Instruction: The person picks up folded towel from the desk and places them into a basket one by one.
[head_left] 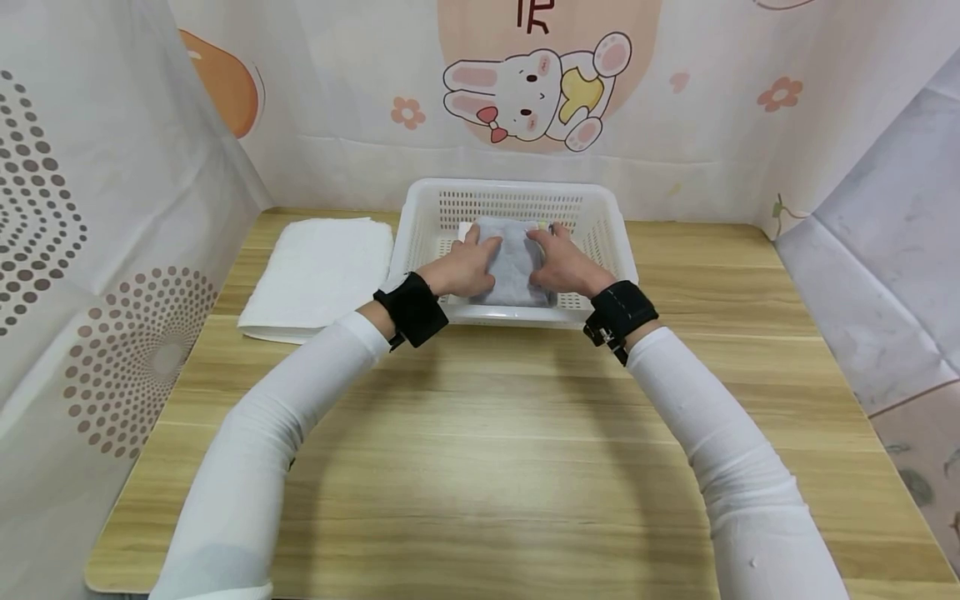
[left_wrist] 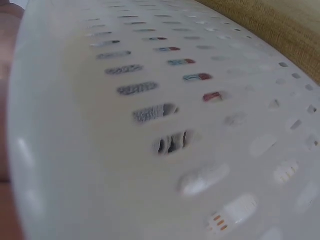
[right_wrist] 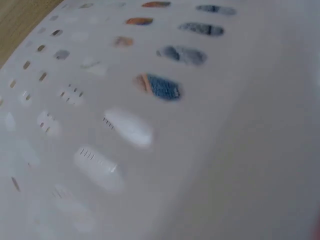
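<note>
A folded grey cloth (head_left: 513,262) lies in a white plastic basket (head_left: 517,313) with slotted walls. My left hand (head_left: 467,267) grips the cloth's left side, index finger and thumb over its top. From the right, my right hand (head_left: 557,260) holds the opposite side, thumb and forefinger on the cloth and other fingers partly hidden. Something pale with a yellow patch peeks out behind the cloth. Both wrist views face the basket wall (left_wrist: 90,165) from outside; grey, red and blue bits of the contents show through its slots, and the right wrist view has the wall (right_wrist: 190,150) too.
A folded white towel (head_left: 322,271) lies on the wooden table (head_left: 480,450) left of the basket. A printed curtain (head_left: 360,75) hangs right behind the basket, with more curtain along both sides of the table.
</note>
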